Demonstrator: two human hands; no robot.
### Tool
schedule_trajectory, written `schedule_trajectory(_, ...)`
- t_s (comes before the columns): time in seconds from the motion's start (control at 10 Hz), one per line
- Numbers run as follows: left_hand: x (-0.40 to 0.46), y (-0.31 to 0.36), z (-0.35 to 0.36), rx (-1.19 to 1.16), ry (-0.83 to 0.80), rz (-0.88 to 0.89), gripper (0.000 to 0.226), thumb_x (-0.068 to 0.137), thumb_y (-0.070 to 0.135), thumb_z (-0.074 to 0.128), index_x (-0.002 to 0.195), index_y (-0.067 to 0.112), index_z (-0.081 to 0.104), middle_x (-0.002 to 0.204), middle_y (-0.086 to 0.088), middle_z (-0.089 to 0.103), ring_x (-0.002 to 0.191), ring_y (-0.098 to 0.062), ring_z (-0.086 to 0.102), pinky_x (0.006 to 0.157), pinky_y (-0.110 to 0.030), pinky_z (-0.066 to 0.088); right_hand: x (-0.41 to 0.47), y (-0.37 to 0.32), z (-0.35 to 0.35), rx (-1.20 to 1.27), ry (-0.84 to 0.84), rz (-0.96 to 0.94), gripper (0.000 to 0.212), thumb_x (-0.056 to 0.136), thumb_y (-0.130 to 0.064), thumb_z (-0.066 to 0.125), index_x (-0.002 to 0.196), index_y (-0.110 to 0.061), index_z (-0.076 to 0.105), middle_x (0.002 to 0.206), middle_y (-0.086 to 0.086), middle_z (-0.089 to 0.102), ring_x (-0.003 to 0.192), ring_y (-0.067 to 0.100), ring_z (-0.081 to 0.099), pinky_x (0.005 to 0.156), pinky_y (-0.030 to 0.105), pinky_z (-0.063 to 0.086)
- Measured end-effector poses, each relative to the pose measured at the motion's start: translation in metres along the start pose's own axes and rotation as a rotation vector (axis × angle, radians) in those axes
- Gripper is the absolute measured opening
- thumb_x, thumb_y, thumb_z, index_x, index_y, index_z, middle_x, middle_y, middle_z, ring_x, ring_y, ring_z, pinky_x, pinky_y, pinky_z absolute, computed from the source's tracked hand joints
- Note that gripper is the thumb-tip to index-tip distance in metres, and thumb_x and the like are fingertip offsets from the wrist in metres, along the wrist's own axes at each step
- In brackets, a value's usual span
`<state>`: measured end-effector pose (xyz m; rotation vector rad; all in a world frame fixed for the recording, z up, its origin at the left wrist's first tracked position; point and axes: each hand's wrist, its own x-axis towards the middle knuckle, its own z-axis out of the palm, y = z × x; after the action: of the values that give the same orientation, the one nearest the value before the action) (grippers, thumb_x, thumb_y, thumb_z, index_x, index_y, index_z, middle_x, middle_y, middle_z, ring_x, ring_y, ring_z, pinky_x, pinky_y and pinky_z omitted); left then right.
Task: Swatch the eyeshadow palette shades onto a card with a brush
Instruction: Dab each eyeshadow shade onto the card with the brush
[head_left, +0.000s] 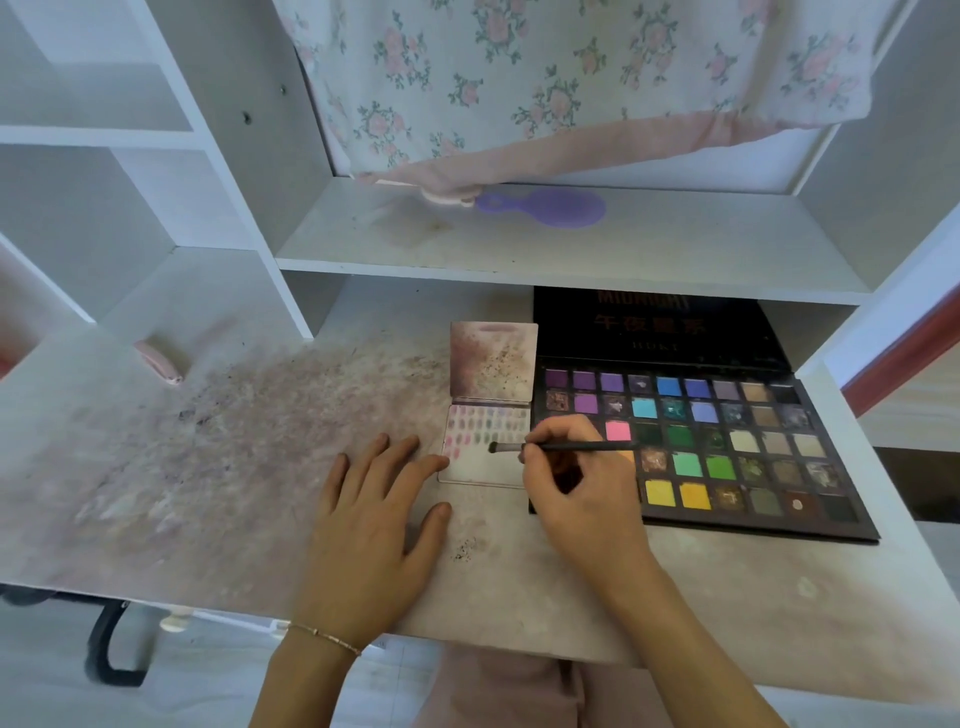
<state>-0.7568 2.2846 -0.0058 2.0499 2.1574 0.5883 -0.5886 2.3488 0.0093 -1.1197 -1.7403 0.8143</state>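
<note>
Card (485, 462) lies on the desk (234, 467) just left of the palette (727, 447); left hand (379, 509) presses flat, fingers straight, steadying it; right hand (571, 483) pinches the brush (561, 447); short, light strokes below the filled rows would probably keep swatches separate.

Soft daylight, slight blur, warped edges

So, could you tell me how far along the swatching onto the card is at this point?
Partway, it seems. Done: the card carries about three rows of pink, grey and lilac swatches on its upper part. In hand: the right hand holds the brush, tip over the card beside the lowest row, while the left hand rests flat with fingertips at its edge. Left: the card's lower part is bare, and the palette has greens, yellows and blues apparently unswatched.
</note>
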Motion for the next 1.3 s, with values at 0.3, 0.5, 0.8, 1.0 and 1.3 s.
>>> schedule_trajectory(0.3,0.0005,0.0011,0.0006,0.003,0.002,-0.012,0.045,0.082,0.046,0.033,0.109,0.024,0.063,0.128,-0.004,0.055,0.127,-0.027,0.043,0.107,-0.046,0.019,0.0048,-0.0005,0.0095,-0.055,-0.081,0.041,0.031,0.084,-0.014,0.058,0.075,-0.041,0.046,0.077,-0.002,0.063,0.074,0.014,0.059,0.065,0.039,0.051)
schedule_trajectory(0.5,-0.0001,0.0008,0.0002,0.003,-0.003,-0.017,0.046,0.082,0.047,0.032,0.110,0.025,0.063,0.130,-0.003,0.054,0.129,-0.026,0.041,0.108,-0.045,0.017,0.0057,0.0031,0.0117,-0.081,-0.113,0.039,0.013,0.084,-0.017,0.058,0.082,-0.029,0.054,0.078,-0.004,0.063,0.071,0.011,0.056,0.064,0.038,0.050)
schedule_trajectory(0.8,0.0001,0.0014,0.0004,0.005,0.000,-0.017,0.046,0.082,0.046,0.033,0.109,0.024,0.063,0.129,-0.004,0.054,0.128,-0.027,0.042,0.108,-0.046,0.018,0.0054,0.0036,0.0117,-0.159,-0.132,0.036,0.003,0.083,-0.018,0.058,0.085,-0.021,0.060,0.079,-0.002,0.061,0.072,0.013,0.056,0.065,0.039,0.051)
schedule_trajectory(1.0,0.0004,0.0015,0.0010,0.013,0.005,-0.014,0.045,0.082,0.045,0.034,0.109,0.024,0.063,0.128,-0.004,0.055,0.127,-0.027,0.043,0.107,-0.046,0.019,0.0067,0.0037,0.0117,-0.177,-0.148,0.051,0.004,0.084,-0.020,0.057,0.087,-0.021,0.059,0.082,-0.002,0.061,0.076,0.013,0.056,0.069,0.039,0.050)
schedule_trajectory(1.3,-0.0001,0.0008,0.0019,0.009,0.015,-0.009,0.044,0.082,0.044,0.035,0.107,0.024,0.064,0.127,-0.005,0.056,0.126,-0.028,0.044,0.106,-0.047,0.020,0.0063,0.0041,0.0118,-0.182,-0.160,0.045,0.005,0.084,-0.019,0.056,0.088,-0.021,0.059,0.082,-0.002,0.061,0.077,0.012,0.056,0.070,0.038,0.050)
